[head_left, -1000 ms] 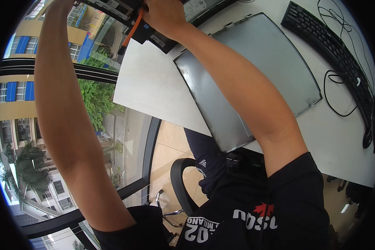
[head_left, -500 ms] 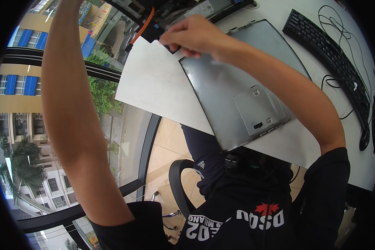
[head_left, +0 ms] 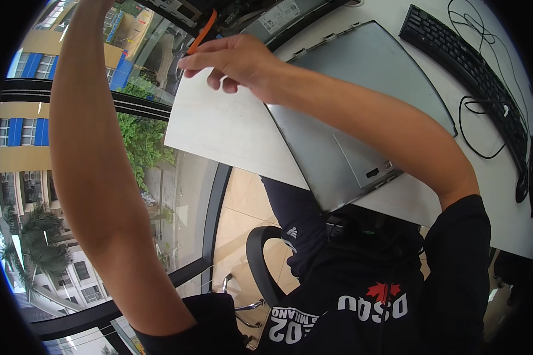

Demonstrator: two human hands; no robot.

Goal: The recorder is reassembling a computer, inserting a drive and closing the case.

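My right hand reaches leftward over the table, its thumb and forefinger closed at the lower end of an orange cable, where a small dark plug sits; the other fingers curl below. That cable comes out of an opened computer case at the top edge, with a labelled silver metal box inside. My left forearm stretches up along the left side, and its hand lies beyond the upper edge. A grey metal side panel lies flat beneath my right forearm, which covers part of it.
A black keyboard with a loose thin black cable lies at the right of the white table. Left of the table stands a window with a dark frame. A black chair armrest is below the table edge.
My right hand has moved left from the panel's corner to the orange cable's free end, and its fingertips have closed there. My left forearm has shifted slightly left.
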